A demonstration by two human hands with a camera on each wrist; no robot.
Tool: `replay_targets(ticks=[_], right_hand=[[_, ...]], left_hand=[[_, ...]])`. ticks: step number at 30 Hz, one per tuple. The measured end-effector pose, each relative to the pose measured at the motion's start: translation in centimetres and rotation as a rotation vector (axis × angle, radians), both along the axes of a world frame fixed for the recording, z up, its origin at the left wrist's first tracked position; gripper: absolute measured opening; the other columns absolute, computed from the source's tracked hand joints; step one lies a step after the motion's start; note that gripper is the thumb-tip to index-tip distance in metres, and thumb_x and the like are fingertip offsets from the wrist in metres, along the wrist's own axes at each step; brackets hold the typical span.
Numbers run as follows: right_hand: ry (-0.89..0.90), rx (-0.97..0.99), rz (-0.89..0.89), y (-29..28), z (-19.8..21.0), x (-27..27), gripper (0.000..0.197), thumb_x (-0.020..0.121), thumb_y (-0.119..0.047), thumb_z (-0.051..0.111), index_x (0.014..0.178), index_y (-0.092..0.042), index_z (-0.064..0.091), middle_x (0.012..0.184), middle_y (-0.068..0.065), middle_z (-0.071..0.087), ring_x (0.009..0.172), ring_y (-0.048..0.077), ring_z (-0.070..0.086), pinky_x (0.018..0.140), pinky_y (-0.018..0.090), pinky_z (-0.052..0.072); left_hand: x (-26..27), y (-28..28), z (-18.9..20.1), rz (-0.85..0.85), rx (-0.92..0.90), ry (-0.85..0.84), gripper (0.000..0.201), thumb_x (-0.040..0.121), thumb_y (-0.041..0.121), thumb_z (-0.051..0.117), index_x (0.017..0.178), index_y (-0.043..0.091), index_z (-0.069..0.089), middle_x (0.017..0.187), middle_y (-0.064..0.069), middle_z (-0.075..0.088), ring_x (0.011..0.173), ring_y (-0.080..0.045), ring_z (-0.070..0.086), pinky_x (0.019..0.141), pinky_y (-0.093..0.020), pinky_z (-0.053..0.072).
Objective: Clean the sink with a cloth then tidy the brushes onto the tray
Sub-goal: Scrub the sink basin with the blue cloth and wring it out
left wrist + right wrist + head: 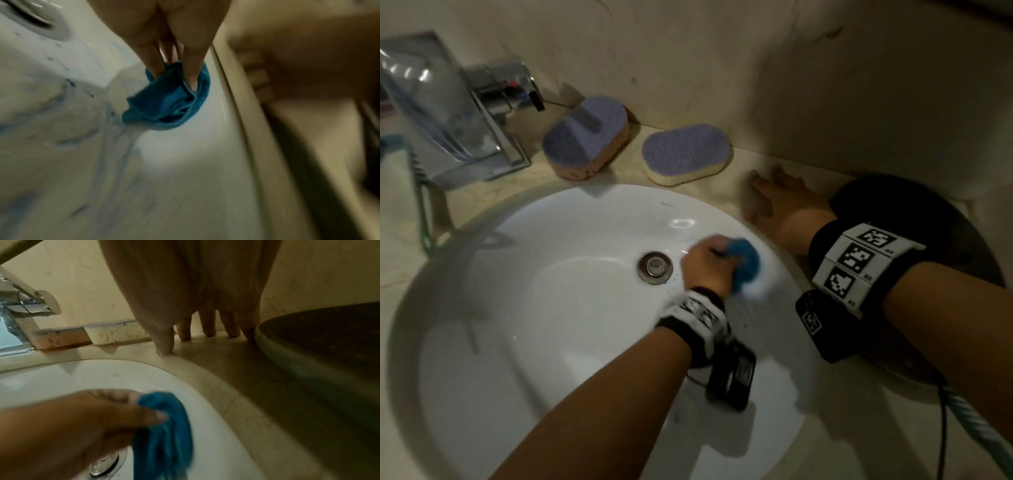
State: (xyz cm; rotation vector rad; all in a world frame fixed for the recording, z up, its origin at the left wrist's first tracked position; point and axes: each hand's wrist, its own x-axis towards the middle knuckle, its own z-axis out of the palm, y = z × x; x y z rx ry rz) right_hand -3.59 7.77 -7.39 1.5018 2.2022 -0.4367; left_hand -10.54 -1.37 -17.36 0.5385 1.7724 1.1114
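Observation:
My left hand point(709, 263) grips a bunched blue cloth point(744, 263) and presses it on the white sink point(551, 308) wall just right of the drain point(655, 267). In the left wrist view the fingers point(154, 65) dig into the cloth point(166, 104), and blue smears streak the basin beside it. My right hand point(774, 198) lies flat, fingers spread, on the beige counter by the sink's right rim; in the right wrist view its fingertips point(208, 332) rest on the counter. Two purple-topped sponge brushes point(585, 137) point(686, 152) sit behind the sink. A dark round tray point(914, 205) lies under my right forearm.
A chrome faucet point(500, 92) stands at the back left with a glass shelf or holder point(438, 113) beside it. The wall runs close behind the sponges. A cable point(941, 428) trails from my right wrist over the counter's front right.

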Motion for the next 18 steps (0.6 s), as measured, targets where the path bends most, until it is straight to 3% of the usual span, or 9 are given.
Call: replay_targets(ticks=[3,5,8,10,13,15,18], right_hand=[[0.017,-0.006,0.001,0.0,-0.1,0.1,0.066,0.095,-0.045,0.041,0.149,-0.03,0.006,0.159,0.008,-0.002,0.143,0.04,0.007,0.116,0.044,0.015],[0.024,0.001,0.0,-0.1,-0.1,0.1,0.066,0.095,-0.045,0.041,0.149,-0.03,0.006,0.159,0.009,-0.002,0.144,0.039,0.007,0.116,0.043,0.014],[0.017,0.01,0.0,-0.1,-0.2,0.2,0.065,0.095,-0.045,0.04,0.149,-0.03,0.006,0.159,0.008,-0.001,0.144,0.038,0.008,0.116,0.042,0.015],[0.011,0.011,0.0,0.1,-0.4,0.2,0.066,0.094,-0.047,0.04,0.149,-0.032,0.006,0.159,0.007,-0.001,0.143,0.039,0.011,0.115,0.044,0.018],[-0.013,0.001,-0.001,0.4,-0.6,0.1,0.067,0.094,-0.048,0.039,0.149,-0.032,0.004,0.159,0.005,-0.002,0.143,0.039,0.01,0.114,0.046,0.019],[-0.015,-0.011,0.0,0.3,-0.4,0.1,0.067,0.095,-0.047,0.039,0.149,-0.032,0.004,0.159,0.005,-0.003,0.144,0.038,0.009,0.115,0.046,0.018],[0.012,0.006,0.005,0.2,-0.3,0.3,0.066,0.095,-0.046,0.04,0.149,-0.031,0.006,0.159,0.006,-0.001,0.144,0.037,0.01,0.116,0.046,0.018]], left_hand=[[-5.5,0.3,0.3,0.404,-0.001,0.045,0.014,0.072,0.005,0.074,0.08,0.014,0.067,0.081,-0.004,0.067,0.081,-0.023,0.065,0.076,-0.029,0.055],[-8.4,-0.4,0.6,0.541,0.009,0.099,0.015,0.073,0.006,0.074,0.08,0.016,0.065,0.082,-0.004,0.066,0.079,-0.021,0.063,0.076,-0.028,0.054],[-9.0,-0.3,0.0,0.538,-0.024,0.085,0.016,0.07,0.007,0.076,0.078,0.016,0.066,0.085,-0.007,0.07,0.079,-0.02,0.064,0.078,-0.031,0.056],[-6.6,0.5,-0.3,0.401,-0.036,0.03,0.018,0.065,0.006,0.078,0.072,0.019,0.068,0.081,-0.003,0.071,0.077,-0.022,0.067,0.075,-0.033,0.057],[-2.6,0.9,-0.1,0.219,-0.033,0.015,0.018,0.072,0.001,0.072,0.077,0.017,0.068,0.079,0.001,0.067,0.074,-0.015,0.063,0.066,-0.019,0.05],[-3.1,0.5,0.2,0.269,-0.002,-0.014,0.015,0.075,-0.001,0.07,0.085,0.011,0.07,0.081,-0.001,0.066,0.074,-0.015,0.061,0.061,-0.017,0.05],[-8.0,-0.7,0.3,0.473,-0.045,0.116,0.016,0.079,0.003,0.068,0.094,0.007,0.068,0.085,-0.001,0.062,0.079,-0.015,0.057,0.067,-0.018,0.046]])
